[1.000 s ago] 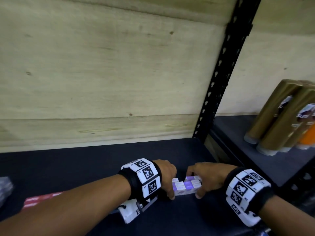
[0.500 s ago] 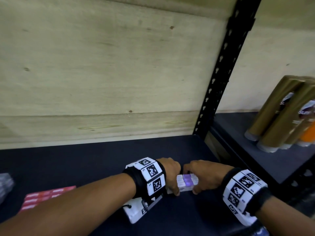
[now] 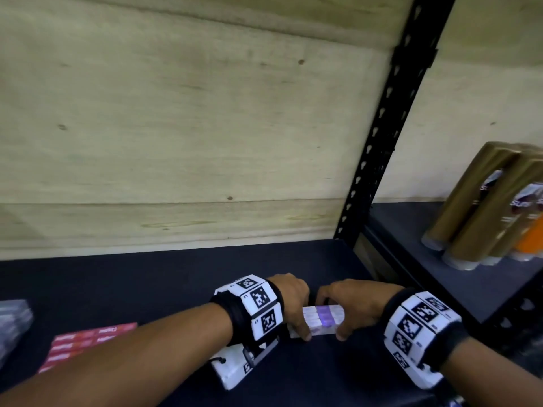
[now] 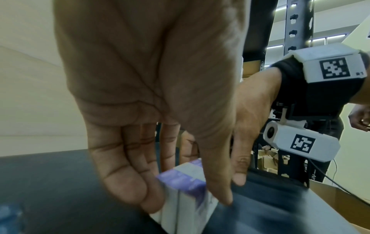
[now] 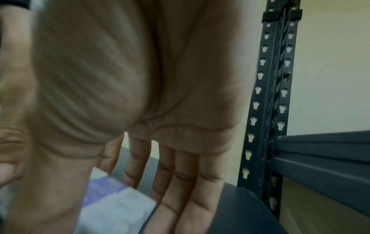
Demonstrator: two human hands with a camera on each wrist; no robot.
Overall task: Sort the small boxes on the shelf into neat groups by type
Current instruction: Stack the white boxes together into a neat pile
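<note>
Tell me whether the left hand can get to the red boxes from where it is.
Probably yes, once it lets go. The left hand now holds the purple boxes; the red boxes lie to its left on the same shelf, with nothing visible between.

One head view, two wrist views

Head: looking forward and down onto dark shelf [image 3: 147,289]. Wrists: very near, along each palm toward fingertips, from opposite sides; sharing white-and-purple boxes [image 3: 321,317] [image 4: 186,197] [image 5: 114,205] and black upright [image 3: 379,142] [image 5: 268,95].
</note>
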